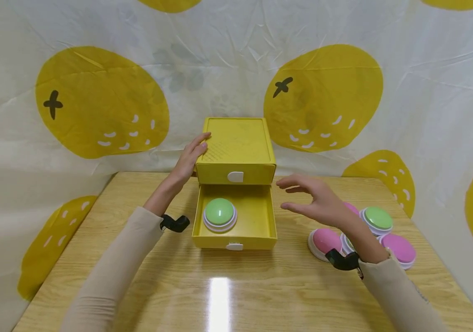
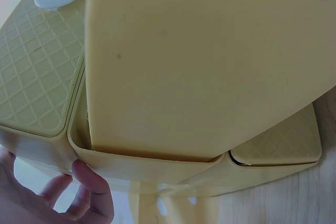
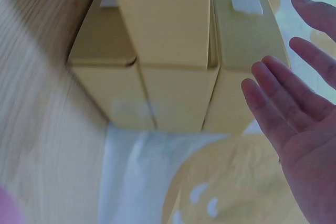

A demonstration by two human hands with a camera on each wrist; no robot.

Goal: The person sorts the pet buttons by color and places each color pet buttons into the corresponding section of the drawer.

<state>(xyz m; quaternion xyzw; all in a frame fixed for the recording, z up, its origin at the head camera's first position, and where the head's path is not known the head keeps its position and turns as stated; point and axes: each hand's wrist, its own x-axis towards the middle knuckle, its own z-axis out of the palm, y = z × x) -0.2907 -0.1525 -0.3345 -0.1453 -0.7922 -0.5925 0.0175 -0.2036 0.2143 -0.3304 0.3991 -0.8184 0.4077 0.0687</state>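
Note:
A yellow drawer cabinet (image 1: 236, 140) with white pulls stands on the wooden table; the wrist views show three tiers. Its middle drawer (image 1: 257, 216) is pulled out. Inside it, at the left, sits a green dome-shaped button (image 1: 219, 213) with a white base. My left hand (image 1: 188, 159) rests against the cabinet's upper left side, fingertips over the top edge. In the left wrist view that hand (image 2: 68, 195) touches the side near the top tier. To the cabinet's right, my right hand (image 1: 317, 198) hovers with fingers apart, holding nothing, also in the right wrist view (image 3: 299, 114).
On the table at the right, partly behind my right forearm, lie several similar buttons, among them a pink one (image 1: 326, 240), a green one (image 1: 377, 217) and another pink one (image 1: 398, 248). A fruit-patterned cloth (image 1: 228, 60) hangs behind the table (image 1: 170, 286).

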